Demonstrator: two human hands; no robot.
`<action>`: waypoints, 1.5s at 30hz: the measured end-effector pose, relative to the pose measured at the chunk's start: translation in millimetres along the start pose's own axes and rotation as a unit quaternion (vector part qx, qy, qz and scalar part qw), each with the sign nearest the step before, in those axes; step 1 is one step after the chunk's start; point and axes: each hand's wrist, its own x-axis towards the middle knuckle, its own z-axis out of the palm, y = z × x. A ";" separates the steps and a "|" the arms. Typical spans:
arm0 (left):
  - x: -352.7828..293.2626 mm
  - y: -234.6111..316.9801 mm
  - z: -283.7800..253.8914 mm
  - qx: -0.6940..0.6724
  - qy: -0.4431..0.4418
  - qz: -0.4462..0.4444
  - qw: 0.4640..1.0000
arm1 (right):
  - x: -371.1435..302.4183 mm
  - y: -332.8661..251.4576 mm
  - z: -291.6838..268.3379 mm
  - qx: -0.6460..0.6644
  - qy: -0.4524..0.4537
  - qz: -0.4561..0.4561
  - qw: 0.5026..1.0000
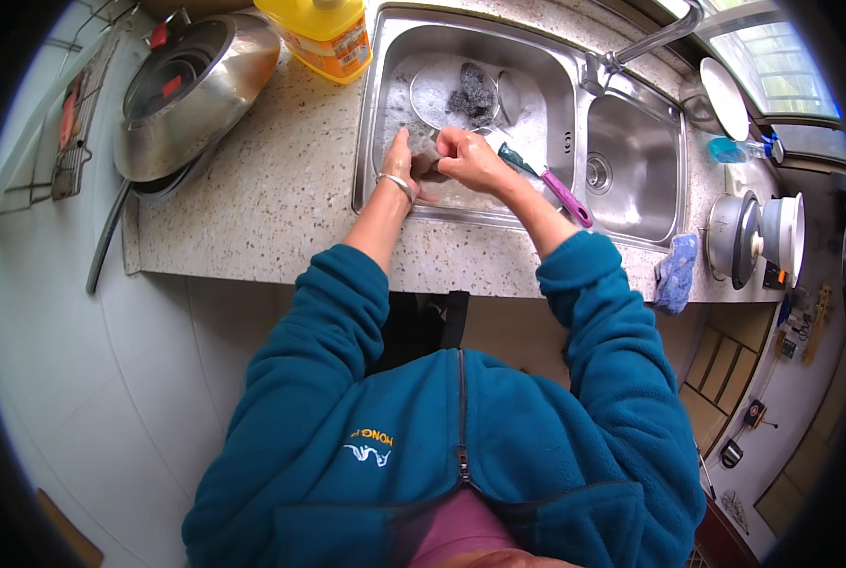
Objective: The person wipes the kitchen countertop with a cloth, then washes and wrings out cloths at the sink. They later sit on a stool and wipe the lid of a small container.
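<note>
Over the near side of the large, suds-filled sink basin (374, 104), my left hand (399, 168) wraps round a small brownish vessel-like thing (427, 163), its kind unclear. My right hand (470, 161) is closed in a fist against that thing; what its fingers grip is hidden. Beyond my hands, a dark wire-like scouring pad (473, 93) lies on a round, pale dish (427, 95) in the soapy water. To the right, a brush with a purple handle (567, 197) rests across the basin's near right corner, its dark green end close to my right wrist.
A smaller basin (631, 161) adjoins on the right, below the faucet (645, 43). A yellow jug (324, 38) stands behind left, near a large steel pan (182, 104). At the right are a blue cloth (676, 275), a lidded pot (729, 241) and a white plate (723, 99).
</note>
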 end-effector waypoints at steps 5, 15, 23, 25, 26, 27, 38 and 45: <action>12.8 -13.2 1.8 -0.124 -0.426 0.115 0.889 | -32.4 -67.8 12.9 0.081 0.131 -0.117 0.981; -20.2 3.9 37.6 0.012 -0.158 0.083 0.984 | 19.6 -15.2 6.7 -0.172 0.257 -0.170 0.936; 7.4 7.2 -11.2 0.258 0.062 0.115 0.957 | 20.9 86.2 24.5 -0.298 -0.025 -0.015 0.954; 15.1 13.2 -11.4 0.170 0.090 0.073 0.979 | 29.1 99.5 34.2 -0.401 -0.185 0.018 0.897; 16.3 14.7 -10.8 0.115 0.064 0.057 0.990 | 30.8 102.3 40.0 -0.374 -0.239 0.028 0.896; 18.4 17.9 -8.2 0.102 0.079 0.037 0.991 | 33.9 101.7 46.8 -0.346 -0.288 0.039 0.892; 31.6 10.6 -0.6 -0.020 -0.017 0.011 1.000 | 3.6 -13.6 17.9 0.209 -0.037 0.059 0.975; -7.8 13.3 17.9 -0.044 -0.245 0.042 0.968 | -7.6 -50.1 36.7 -0.028 0.282 -0.167 0.944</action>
